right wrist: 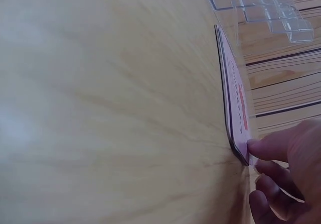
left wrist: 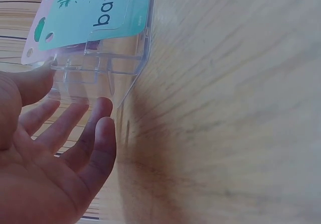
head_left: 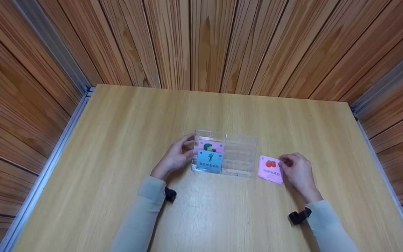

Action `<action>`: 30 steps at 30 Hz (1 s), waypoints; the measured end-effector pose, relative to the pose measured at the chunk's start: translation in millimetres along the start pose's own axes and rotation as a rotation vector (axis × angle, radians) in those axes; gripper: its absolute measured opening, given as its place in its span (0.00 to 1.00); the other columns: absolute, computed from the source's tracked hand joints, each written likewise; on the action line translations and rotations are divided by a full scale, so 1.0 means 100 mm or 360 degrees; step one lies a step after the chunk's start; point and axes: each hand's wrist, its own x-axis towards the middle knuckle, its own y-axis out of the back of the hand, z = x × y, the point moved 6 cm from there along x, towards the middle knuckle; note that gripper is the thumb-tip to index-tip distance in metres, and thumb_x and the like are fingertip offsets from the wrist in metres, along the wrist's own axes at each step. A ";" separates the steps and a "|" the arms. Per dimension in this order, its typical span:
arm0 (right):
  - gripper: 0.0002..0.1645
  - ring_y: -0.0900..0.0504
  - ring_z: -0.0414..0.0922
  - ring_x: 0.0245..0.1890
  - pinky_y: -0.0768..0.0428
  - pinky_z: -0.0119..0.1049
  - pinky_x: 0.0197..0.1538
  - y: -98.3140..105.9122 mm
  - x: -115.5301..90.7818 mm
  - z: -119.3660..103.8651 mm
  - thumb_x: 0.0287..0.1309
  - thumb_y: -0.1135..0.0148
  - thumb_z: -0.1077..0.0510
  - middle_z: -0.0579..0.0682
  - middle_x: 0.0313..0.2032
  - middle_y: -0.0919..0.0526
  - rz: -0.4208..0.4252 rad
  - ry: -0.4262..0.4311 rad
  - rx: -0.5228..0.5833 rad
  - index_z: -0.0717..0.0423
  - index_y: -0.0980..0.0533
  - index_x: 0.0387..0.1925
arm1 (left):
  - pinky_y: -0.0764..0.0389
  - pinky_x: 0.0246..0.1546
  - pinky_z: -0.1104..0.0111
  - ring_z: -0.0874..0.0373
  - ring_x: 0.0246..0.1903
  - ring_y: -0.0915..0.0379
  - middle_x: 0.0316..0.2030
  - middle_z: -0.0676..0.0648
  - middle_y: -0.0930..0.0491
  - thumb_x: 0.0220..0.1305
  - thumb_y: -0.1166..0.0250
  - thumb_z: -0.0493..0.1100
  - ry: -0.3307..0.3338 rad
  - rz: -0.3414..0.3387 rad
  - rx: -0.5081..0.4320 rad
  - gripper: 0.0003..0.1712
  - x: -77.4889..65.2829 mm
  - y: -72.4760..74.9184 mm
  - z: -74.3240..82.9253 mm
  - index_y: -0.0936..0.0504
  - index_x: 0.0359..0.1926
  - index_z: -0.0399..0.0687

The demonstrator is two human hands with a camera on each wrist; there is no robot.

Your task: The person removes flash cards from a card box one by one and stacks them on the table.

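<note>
A clear plastic tiered card rack [head_left: 238, 159] stands mid-table. In its left column sit a blue bamboo card [head_left: 209, 161] and, behind it, a pink card [head_left: 217, 145] with a green vegetable picture. My left hand [head_left: 175, 155] is at the rack's left side, thumb and loosely bent fingertips right at the clear wall [left wrist: 75, 76]. To the right of the rack lies a small stack of cards topped by a pink tomato card [head_left: 270, 171]. My right hand [head_left: 297, 173] pinches the right edge of the tomato card, thumb [right wrist: 271, 146] on its face and forefinger at its edge.
The wooden tabletop [head_left: 222, 217] extends around the rack and cards. Wood-plank walls [head_left: 205, 45] rise behind and at both sides, with metal rails [head_left: 44, 178] along the side edges. A black wrist camera [head_left: 299, 216] hangs below each cuff.
</note>
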 end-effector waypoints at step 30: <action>0.16 0.17 0.49 0.41 0.24 0.18 0.40 0.08 -0.02 -0.48 0.59 0.33 0.70 0.55 0.44 0.15 0.0071 0.0180 0.0316 0.61 0.17 0.50 | 0.26 0.60 0.61 0.58 0.59 0.29 0.69 0.55 0.35 0.70 0.36 0.42 0.0013 -0.0016 -0.0049 0.37 -0.01 -0.01 0.01 0.38 0.74 0.70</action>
